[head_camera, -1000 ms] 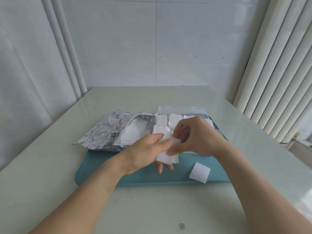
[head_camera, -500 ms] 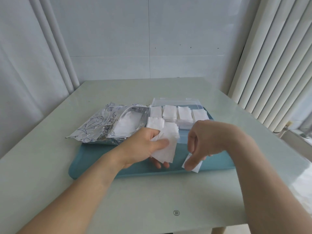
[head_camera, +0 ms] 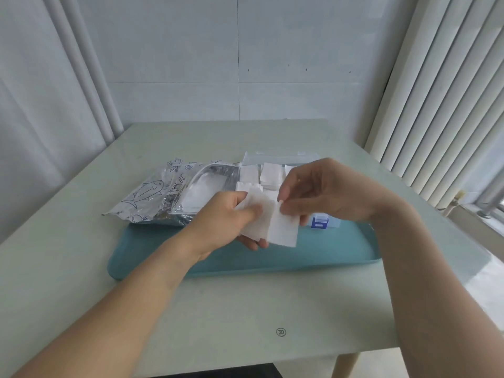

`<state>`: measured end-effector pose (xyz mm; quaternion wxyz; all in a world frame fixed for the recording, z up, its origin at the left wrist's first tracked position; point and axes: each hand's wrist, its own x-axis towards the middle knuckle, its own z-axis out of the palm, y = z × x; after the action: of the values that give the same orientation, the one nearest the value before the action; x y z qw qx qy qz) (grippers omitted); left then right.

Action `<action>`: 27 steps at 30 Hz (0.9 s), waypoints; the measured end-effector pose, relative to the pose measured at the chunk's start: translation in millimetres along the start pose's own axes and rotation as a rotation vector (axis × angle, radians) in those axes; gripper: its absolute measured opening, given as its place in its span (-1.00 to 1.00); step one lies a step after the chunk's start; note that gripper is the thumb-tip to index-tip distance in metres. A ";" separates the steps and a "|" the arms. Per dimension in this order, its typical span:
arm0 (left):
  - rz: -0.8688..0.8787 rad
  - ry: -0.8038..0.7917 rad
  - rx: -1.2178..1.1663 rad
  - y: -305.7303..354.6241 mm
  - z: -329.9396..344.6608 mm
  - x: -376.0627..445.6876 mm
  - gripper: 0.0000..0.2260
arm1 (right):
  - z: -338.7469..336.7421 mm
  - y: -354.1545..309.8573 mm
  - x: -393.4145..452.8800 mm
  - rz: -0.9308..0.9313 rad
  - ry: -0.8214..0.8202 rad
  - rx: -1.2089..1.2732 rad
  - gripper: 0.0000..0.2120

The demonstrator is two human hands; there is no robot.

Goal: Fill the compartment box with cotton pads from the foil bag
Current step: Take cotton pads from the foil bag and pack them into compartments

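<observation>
My left hand (head_camera: 226, 216) grips a small stack of white cotton pads (head_camera: 256, 214) above the teal tray (head_camera: 327, 252). Beside it, my right hand (head_camera: 319, 192) pinches a single white pad (head_camera: 283, 227) by its top edge, against the stack. The silver foil bag (head_camera: 163, 195) with a fish drawing lies open on the tray's left end, with white pads showing in its mouth. Behind my hands sits the clear compartment box (head_camera: 272, 159), its lid up and white pads (head_camera: 270, 173) in its compartments. My right hand hides most of the box.
The tray lies on a pale green table (head_camera: 245, 309) whose front edge is near me. A blue latch (head_camera: 319, 222) of the box shows under my right hand. A curtain hangs at the left, vertical blinds at the right.
My right hand picked the loose pad up off the tray's front and brought it up to the stack in my left hand. The camera view shifted a little.
</observation>
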<state>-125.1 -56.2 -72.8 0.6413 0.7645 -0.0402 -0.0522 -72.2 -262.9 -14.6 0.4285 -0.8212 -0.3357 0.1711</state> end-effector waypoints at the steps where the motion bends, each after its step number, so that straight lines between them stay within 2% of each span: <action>1: 0.005 -0.005 -0.005 0.9 0.7 -0.3 -0.82 | 0.4 1.6 2.3 -0.034 0.036 0.091 -0.91; 11: -0.045 -0.146 -0.327 6.8 0.6 -3.6 -0.64 | 27.3 16.8 28.3 -0.122 0.332 0.061 -0.85; 19: 0.063 -0.212 -0.311 2.3 -6.3 -1.6 -0.63 | 39.2 17.1 33.4 -0.142 0.417 0.146 -0.87; 24: 0.055 -0.095 -0.231 0.5 -3.9 -0.2 -0.83 | 42.4 17.3 35.6 -0.189 0.501 -0.023 -0.97; 27: 0.047 -0.088 -0.241 1.6 -6.0 0.5 -0.84 | 34.4 21.4 34.1 -0.165 0.414 -0.092 -0.79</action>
<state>-123.9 -50.7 -70.2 0.7271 0.6778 -0.0795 -0.0752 -58.7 -227.5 -51.5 0.4630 -0.8273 -0.3138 -0.0521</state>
